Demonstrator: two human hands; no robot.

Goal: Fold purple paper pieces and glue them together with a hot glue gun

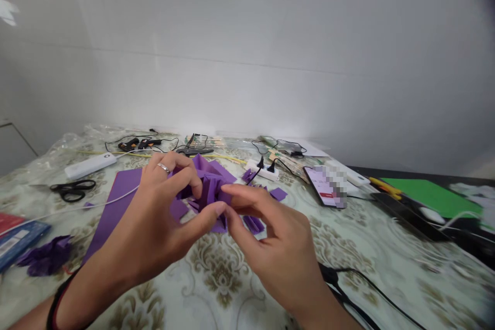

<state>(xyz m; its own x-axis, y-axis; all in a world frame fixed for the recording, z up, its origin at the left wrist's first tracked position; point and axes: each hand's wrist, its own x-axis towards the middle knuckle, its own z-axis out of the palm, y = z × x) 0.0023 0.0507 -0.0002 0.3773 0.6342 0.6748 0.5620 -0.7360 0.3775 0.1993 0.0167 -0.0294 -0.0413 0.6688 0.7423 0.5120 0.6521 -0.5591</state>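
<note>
Both hands meet over a folded purple paper piece [211, 183] held just above the table. My left hand [162, 216], a ring on one finger, curls round its left side with the thumb pressed to the lower edge. My right hand [270, 237] pinches the right edge between thumb and forefinger. Under them lies a flat purple sheet [116, 198], with small purple offcuts [277, 194] beside it.
Black scissors [72, 189] and a white power bank [89, 165] lie at the left, glue guns [133, 143] and cables at the back. A power strip [263, 169] and phone [327, 185] sit right of centre. Green paper [429, 193] is far right, crumpled purple paper [46, 260] near left.
</note>
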